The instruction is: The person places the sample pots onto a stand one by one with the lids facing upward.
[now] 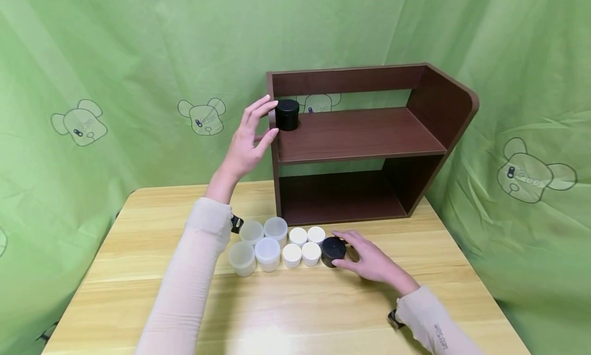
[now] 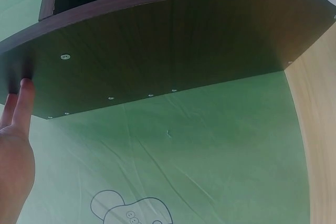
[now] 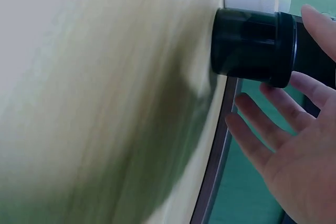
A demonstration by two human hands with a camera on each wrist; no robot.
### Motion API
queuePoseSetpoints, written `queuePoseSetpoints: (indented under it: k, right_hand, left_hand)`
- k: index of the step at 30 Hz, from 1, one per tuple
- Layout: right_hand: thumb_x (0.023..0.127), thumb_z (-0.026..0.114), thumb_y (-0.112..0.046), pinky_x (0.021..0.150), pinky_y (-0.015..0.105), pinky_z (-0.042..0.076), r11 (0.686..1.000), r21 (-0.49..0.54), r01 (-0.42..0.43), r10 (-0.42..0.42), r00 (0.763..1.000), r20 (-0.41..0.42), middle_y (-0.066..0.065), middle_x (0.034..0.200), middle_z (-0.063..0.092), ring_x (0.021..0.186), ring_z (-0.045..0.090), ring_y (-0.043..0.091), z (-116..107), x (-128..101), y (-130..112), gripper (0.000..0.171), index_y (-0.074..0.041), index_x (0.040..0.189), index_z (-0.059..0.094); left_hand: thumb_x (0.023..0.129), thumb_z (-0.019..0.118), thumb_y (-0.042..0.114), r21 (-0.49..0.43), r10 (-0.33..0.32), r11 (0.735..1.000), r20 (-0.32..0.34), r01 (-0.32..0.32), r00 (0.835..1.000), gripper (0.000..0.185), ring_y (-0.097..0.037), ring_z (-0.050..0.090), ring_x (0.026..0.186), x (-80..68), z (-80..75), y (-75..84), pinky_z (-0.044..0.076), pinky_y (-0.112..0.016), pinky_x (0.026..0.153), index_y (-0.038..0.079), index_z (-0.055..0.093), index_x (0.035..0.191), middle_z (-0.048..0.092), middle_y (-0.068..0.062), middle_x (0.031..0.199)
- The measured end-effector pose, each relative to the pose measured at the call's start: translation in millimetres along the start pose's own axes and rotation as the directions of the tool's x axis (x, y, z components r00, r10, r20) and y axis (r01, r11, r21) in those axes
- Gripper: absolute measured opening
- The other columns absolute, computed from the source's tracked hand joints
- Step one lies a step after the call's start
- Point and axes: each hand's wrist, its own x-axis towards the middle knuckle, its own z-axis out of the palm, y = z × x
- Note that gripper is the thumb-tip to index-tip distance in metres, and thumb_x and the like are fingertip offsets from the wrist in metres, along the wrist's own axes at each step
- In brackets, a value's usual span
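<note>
My left hand (image 1: 245, 144) is raised at the left side panel (image 2: 173, 40) of a dark brown two-tier shelf (image 1: 360, 134). In the left wrist view, its extended fingers (image 2: 22, 108) reach the panel's outer face. Just inside that panel, a black lidded jar (image 1: 287, 115) stands on the upper tier, near the fingertips. Down on the table, my right hand (image 1: 369, 257) is spread around a second black jar (image 1: 333, 251), thumb on the near side and fingers on the far side. The right wrist view shows this jar (image 3: 252, 45) upright beside a white one, my fingers loosely extended around its lid.
Left of the black jar stand several small white-lidded jars (image 1: 292, 255), and beyond them several larger translucent tubs (image 1: 242, 257). All sit on a light wood table (image 1: 286, 314) in front of the shelf. Green fabric (image 1: 138, 52) with bear-head prints hangs behind and at both sides.
</note>
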Motion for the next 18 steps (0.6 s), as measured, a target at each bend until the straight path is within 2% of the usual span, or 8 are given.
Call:
queuePoseSetpoints:
  k: [6,13,18]
  right_hand:
    - [0.091,0.078,-0.048,0.114,0.063,0.045,0.999,0.033,-0.018,0.018,1.000,0.018,0.014,0.147,0.057,0.136,0.055,0.037,4,2,3,0.081,-0.016,0.158,0.044]
    - [0.090,0.082,-0.036,0.119,0.065,0.038,0.996,0.089,-0.024,0.021,0.999,0.032,0.019,0.156,0.049,0.143,0.047,0.042,9,5,7,0.082,-0.014,0.158,0.042]
    - [0.089,0.084,-0.030,0.119,0.067,0.037,0.987,0.156,-0.026,0.019,0.999,0.044,0.018,0.157,0.049,0.143,0.047,0.043,12,8,10,0.080,-0.011,0.156,0.044]
  left_hand:
    - [0.106,0.059,0.022,0.002,0.002,1.000,0.003,-0.002,1.000,0.051,-0.014,0.043,0.146,0.8,-0.4,0.6,0.063,-0.036,0.097,0.025,0.044,0.155,0.029,0.008,0.167]
    - [0.106,0.058,0.022,0.003,0.003,1.000,0.003,-0.003,1.000,0.051,-0.015,0.044,0.146,0.7,0.1,-0.6,0.063,-0.038,0.097,0.025,0.044,0.155,0.029,0.007,0.168]
    - [0.106,0.058,0.022,0.000,0.001,1.000,0.000,-0.001,1.000,0.051,-0.014,0.043,0.146,0.2,0.2,-0.8,0.063,-0.040,0.096,0.025,0.044,0.155,0.028,0.009,0.168]
